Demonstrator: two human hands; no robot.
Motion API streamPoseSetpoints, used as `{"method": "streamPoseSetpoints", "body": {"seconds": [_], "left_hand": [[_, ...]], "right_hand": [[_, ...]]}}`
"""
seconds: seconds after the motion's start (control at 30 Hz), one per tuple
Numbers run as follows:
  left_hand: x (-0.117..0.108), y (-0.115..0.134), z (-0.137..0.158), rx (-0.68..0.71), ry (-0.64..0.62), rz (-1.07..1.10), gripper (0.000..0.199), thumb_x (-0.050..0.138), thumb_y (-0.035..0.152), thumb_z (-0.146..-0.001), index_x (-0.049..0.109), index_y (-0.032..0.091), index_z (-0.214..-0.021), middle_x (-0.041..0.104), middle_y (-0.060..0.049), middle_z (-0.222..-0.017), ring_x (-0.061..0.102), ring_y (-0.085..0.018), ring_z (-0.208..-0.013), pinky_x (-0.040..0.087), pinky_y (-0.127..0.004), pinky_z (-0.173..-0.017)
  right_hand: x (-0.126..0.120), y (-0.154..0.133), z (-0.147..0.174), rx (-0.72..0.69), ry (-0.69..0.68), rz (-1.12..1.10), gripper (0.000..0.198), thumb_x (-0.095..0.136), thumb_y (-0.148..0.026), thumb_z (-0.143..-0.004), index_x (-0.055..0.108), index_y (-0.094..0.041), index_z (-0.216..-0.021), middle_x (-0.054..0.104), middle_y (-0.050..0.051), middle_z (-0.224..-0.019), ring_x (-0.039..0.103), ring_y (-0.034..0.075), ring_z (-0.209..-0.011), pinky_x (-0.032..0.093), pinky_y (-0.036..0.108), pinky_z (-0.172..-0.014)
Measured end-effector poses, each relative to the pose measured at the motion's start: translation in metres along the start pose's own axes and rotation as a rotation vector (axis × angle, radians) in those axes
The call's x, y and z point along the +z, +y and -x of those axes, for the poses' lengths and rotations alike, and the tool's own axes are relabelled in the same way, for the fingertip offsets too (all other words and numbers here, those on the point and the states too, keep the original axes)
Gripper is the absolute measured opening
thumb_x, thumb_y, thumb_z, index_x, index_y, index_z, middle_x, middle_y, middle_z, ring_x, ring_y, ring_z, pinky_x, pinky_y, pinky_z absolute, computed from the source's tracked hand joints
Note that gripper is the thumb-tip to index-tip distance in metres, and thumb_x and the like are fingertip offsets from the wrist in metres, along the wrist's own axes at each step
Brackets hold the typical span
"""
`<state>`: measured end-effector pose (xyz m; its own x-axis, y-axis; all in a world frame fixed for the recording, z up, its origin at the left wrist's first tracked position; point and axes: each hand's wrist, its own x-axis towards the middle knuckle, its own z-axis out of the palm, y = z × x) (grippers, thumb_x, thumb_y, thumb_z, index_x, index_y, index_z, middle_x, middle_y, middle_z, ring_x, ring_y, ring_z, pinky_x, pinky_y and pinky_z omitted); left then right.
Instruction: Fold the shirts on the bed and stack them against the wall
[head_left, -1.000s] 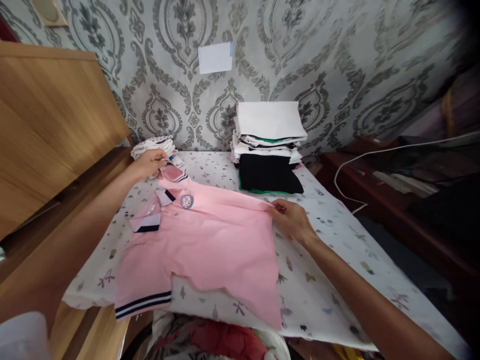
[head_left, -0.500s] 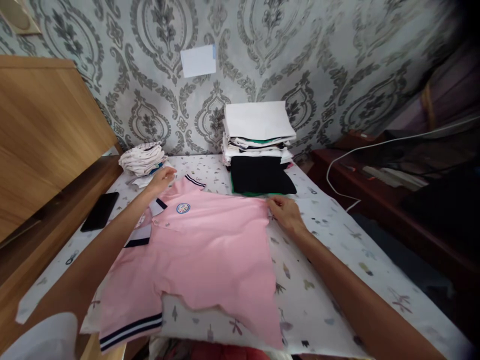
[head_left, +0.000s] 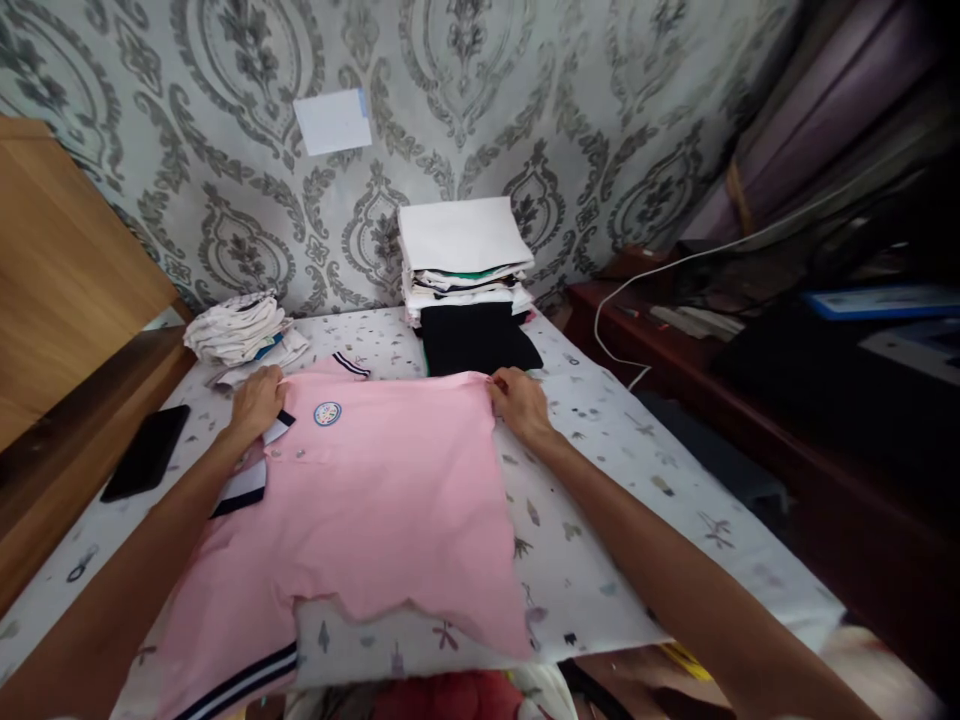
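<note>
A pink polo shirt [head_left: 390,480] lies spread sideways across the table, its collar to the left and its hem to the right. Navy and white stripes edge its sleeves, and a round badge [head_left: 327,413] sits on the chest. My left hand [head_left: 257,400] grips the shirt at the shoulder, beside the collar. At the far corner of the hem, my right hand [head_left: 519,402] pinches the fabric between thumb and fingers. Between the two hands the far edge runs nearly straight. The near edge is wavy.
Behind my right hand stands a stack of folded clothes [head_left: 465,235], with a folded black garment [head_left: 480,340] in front. White folded clothes [head_left: 236,330] lie at the back left, near a black phone [head_left: 146,455]. A white cable [head_left: 600,318] hangs over the dark red furniture at right.
My left hand has come down onto the shirt's shoulder and closed on it. My right hand keeps its hold on the hem corner. The view has shifted to the right.
</note>
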<state>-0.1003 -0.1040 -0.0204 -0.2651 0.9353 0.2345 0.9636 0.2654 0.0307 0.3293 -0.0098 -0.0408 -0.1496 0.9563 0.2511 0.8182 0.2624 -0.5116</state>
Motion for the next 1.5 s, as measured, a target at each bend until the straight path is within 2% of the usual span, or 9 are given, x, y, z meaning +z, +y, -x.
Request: {"method": "streamPoseSetpoints", "body": {"seconds": [0.37,0.53,0.73,0.87,0.93,1.03,1.2,1.33,1.5], "left_hand": [[0.008,0.006,-0.046,-0.146,-0.19,0.126,0.037,0.047,0.054,-0.083,0.059,0.021,-0.095,0.071,-0.011,-0.094,0.066,-0.031,-0.091,0.044,-0.035,-0.07],[0.017,0.035,-0.075,-0.107,-0.171,0.173,0.022,0.06,0.041,-0.069,0.059,0.022,-0.081,0.069,-0.008,-0.084,0.065,-0.031,-0.089,0.042,-0.033,-0.067],[0.007,0.035,-0.076,-0.122,0.051,0.199,0.025,0.04,0.037,-0.087,0.058,0.02,-0.093,0.066,-0.01,-0.093,0.062,-0.029,-0.094,0.046,-0.037,-0.078],[0.006,0.035,-0.063,-0.161,0.147,0.175,0.023,0.046,0.029,-0.086,0.058,0.017,-0.103,0.064,-0.016,-0.104,0.06,-0.035,-0.105,0.047,-0.045,-0.085],[0.005,0.05,-0.055,-0.09,0.156,0.166,0.027,0.049,0.026,-0.085,0.057,0.016,-0.11,0.06,-0.019,-0.116,0.054,-0.037,-0.116,0.046,-0.049,-0.092],[-0.001,0.094,-0.039,0.205,0.142,0.283,0.026,0.044,0.024,-0.089,0.057,0.017,-0.111,0.06,-0.015,-0.116,0.054,-0.031,-0.116,0.045,-0.046,-0.098],[-0.004,0.19,-0.002,0.793,-0.242,0.503,0.025,0.04,0.025,-0.094,0.064,0.02,-0.095,0.065,-0.007,-0.101,0.06,-0.022,-0.098,0.048,-0.038,-0.093],[0.015,0.235,0.019,0.852,-0.188,0.441,0.033,0.037,0.029,-0.098,0.061,0.019,-0.119,0.06,-0.013,-0.125,0.052,-0.026,-0.121,0.041,-0.045,-0.104],[0.036,0.256,0.029,0.84,-0.154,0.427,0.043,0.033,0.032,-0.101,0.052,0.015,-0.135,0.052,-0.016,-0.143,0.042,-0.029,-0.136,0.029,-0.051,-0.114]], "right_hand": [[0.001,-0.005,-0.004,0.041,-0.072,-0.076,0.034,0.051,-0.045,-0.091,0.068,-0.021,-0.076,0.065,0.004,-0.084,0.057,0.018,-0.078,0.034,0.027,-0.061],[0.005,-0.005,-0.002,0.059,-0.038,-0.222,0.015,0.058,-0.018,-0.076,0.071,-0.023,-0.081,0.066,0.002,-0.085,0.056,0.018,-0.079,0.037,0.027,-0.064],[0.011,-0.001,-0.007,0.101,-0.05,-0.613,0.021,0.048,-0.024,-0.081,0.067,-0.02,-0.089,0.06,-0.001,-0.064,0.052,0.014,-0.053,0.04,0.025,-0.049],[0.011,-0.002,-0.01,0.152,-0.134,-0.726,0.019,0.049,-0.028,-0.086,0.065,-0.02,-0.093,0.05,-0.007,-0.046,0.045,0.011,-0.039,0.037,0.022,-0.041],[0.008,-0.004,-0.01,0.217,-0.196,-0.789,0.018,0.05,-0.029,-0.089,0.063,-0.02,-0.098,0.048,-0.008,-0.042,0.044,0.011,-0.036,0.036,0.021,-0.039],[0.004,-0.006,-0.01,0.316,-0.244,-0.857,0.015,0.049,-0.026,-0.093,0.058,-0.021,-0.104,0.051,-0.008,-0.046,0.046,0.01,-0.035,0.034,0.02,-0.037],[-0.007,-0.011,0.001,0.409,-0.265,-0.927,0.008,0.046,-0.023,-0.096,0.053,-0.021,-0.093,0.057,-0.005,-0.062,0.045,0.007,-0.035,0.029,0.02,-0.034],[-0.023,-0.012,0.034,0.45,-0.396,-0.971,0.017,0.06,-0.027,-0.09,0.052,-0.02,-0.077,0.058,-0.004,-0.062,0.041,0.005,-0.034,0.027,0.02,-0.033],[-0.041,-0.013,0.099,0.414,-0.702,-1.021,0.027,0.072,-0.037,-0.079,0.052,-0.02,-0.074,0.049,-0.008,-0.046,0.037,0.005,-0.031,0.021,0.018,-0.031]]}}
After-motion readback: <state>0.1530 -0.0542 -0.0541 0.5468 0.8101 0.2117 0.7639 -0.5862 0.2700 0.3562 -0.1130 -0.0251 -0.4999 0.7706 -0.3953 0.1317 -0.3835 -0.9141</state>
